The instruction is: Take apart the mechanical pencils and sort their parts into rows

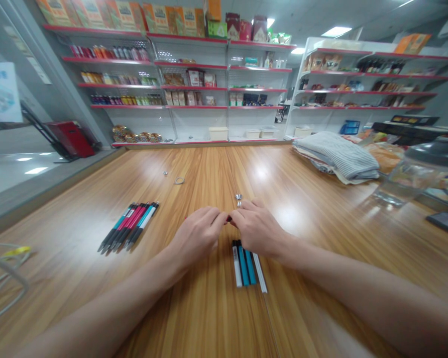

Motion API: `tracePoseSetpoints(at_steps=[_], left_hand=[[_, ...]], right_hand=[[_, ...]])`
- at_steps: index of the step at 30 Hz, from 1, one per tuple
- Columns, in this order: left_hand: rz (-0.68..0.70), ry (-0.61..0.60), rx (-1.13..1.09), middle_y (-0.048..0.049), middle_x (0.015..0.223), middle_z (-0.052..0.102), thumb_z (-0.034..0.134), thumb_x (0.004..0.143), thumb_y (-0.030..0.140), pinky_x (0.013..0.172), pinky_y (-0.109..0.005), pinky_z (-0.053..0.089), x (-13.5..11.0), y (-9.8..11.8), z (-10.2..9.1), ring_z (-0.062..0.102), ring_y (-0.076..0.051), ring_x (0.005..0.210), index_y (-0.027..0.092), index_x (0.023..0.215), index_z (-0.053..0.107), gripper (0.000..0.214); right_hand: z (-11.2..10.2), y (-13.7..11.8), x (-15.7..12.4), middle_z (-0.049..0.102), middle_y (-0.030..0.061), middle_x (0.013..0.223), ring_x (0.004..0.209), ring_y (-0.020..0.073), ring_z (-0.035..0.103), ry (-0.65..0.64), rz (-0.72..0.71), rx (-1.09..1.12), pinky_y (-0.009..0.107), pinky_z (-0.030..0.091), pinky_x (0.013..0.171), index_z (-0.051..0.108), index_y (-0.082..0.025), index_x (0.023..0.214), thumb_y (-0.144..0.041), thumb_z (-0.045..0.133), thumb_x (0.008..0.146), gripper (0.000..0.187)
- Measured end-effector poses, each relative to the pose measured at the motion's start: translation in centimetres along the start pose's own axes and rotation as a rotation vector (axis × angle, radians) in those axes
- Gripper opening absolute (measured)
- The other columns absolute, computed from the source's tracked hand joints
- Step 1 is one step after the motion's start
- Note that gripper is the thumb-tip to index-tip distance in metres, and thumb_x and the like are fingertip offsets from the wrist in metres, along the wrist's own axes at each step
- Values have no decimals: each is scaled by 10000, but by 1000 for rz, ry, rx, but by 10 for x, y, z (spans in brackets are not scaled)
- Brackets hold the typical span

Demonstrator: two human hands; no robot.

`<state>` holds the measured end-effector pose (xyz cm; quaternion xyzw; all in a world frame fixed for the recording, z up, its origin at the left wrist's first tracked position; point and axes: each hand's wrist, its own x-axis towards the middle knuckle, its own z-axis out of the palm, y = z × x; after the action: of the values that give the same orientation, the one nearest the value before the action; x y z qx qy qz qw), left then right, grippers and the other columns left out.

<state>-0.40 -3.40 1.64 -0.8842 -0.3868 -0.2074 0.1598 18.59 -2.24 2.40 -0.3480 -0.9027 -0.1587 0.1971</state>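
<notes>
Slim teal, magenta and white pens (132,223) are lying left of your bare left hand (199,231), which is pinching a mostly hidden red-and-black pen piece (229,218), its long axis seemingly running crosswise; teal and white tubular barrels (243,267) are lying closer to you, beside your bare right hand (259,227), also pinching that piece.

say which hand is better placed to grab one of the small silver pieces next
Probably the right hand: the small silver pieces lie just beyond it, while the left hand sits farther away. Both hands seem to grip a dark pen part.
</notes>
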Motion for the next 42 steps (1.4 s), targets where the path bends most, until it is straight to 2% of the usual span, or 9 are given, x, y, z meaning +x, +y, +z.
tracePoseSetpoints(at_steps=[5, 9, 13, 16, 18, 21, 32, 37, 42], left_hand=[[-266, -227, -161, -28, 687, 592, 409, 781, 81, 539, -253, 331, 3, 10, -6, 540, -152, 608, 177, 760, 537, 161], [-444, -385, -497, 6, 516, 458, 398, 814, 185, 482, -242, 258, 9, 12, -10, 420, -113, 482, 171, 565, 439, 253], [-615, -516, -876, 43, 467, 363, 305, 899, 347, 434, -221, 246, 12, 9, -13, 308, -84, 395, 171, 601, 451, 376], [-488, -334, -671, 1, 526, 473, 342, 901, 301, 496, -226, 322, 8, 5, -6, 437, -109, 483, 159, 617, 503, 357], [-343, -121, -427, -36, 682, 586, 397, 886, 233, 574, -245, 374, 3, 2, 1, 542, -146, 623, 162, 785, 569, 212], [-245, 3, -314, -52, 820, 621, 426, 913, 254, 621, -256, 413, -2, -2, 9, 581, -160, 704, 172, 977, 552, 163], [-163, 9, -190, -35, 792, 601, 366, 934, 158, 622, -255, 422, -5, -10, 11, 558, -143, 689, 161, 883, 543, 185], [-147, 36, -166, -43, 881, 607, 434, 942, 294, 675, -267, 428, -3, -5, 8, 574, -161, 791, 178, 1012, 547, 177], [-146, 1, -141, -34, 806, 557, 382, 960, 278, 636, -254, 404, -2, -4, 6, 536, -140, 707, 175, 922, 566, 214]], right_hand=[[1, 1, 0, 615, 41, 677, 779, 193, 455, -52, -54, 2, 361, 217, 741, 512, -171, 734, -96, 511, 770, 83], [1, 6, -1, 604, 35, 656, 804, 198, 443, -58, -146, -2, 371, 197, 788, 523, -177, 737, -113, 531, 773, 74], [0, 10, 0, 594, 31, 678, 825, 196, 434, 30, -221, -23, 389, 182, 843, 532, -181, 750, -136, 475, 862, 134], [1, 13, 0, 618, 45, 760, 877, 200, 440, 97, -182, -22, 405, 176, 879, 574, -182, 833, -165, 446, 909, 150], [4, 15, 0, 622, 55, 784, 901, 207, 445, 121, -130, 4, 412, 185, 887, 590, -176, 874, -221, 452, 924, 154], [7, 19, -2, 613, 54, 745, 881, 208, 453, 132, -68, 65, 414, 208, 879, 588, -162, 812, -289, 453, 931, 220], [6, 18, -5, 622, 79, 899, 911, 215, 472, 186, 61, 187, 385, 253, 852, 577, -148, 949, -271, 493, 894, 160], [9, 21, -6, 618, 59, 741, 816, 195, 470, 165, 61, 144, 386, 244, 839, 599, -158, 800, -302, 427, 933, 261], [14, 20, -5, 605, 45, 677, 776, 180, 459, 194, 62, 112, 370, 247, 820, 575, -158, 710, -332, 444, 936, 314]])
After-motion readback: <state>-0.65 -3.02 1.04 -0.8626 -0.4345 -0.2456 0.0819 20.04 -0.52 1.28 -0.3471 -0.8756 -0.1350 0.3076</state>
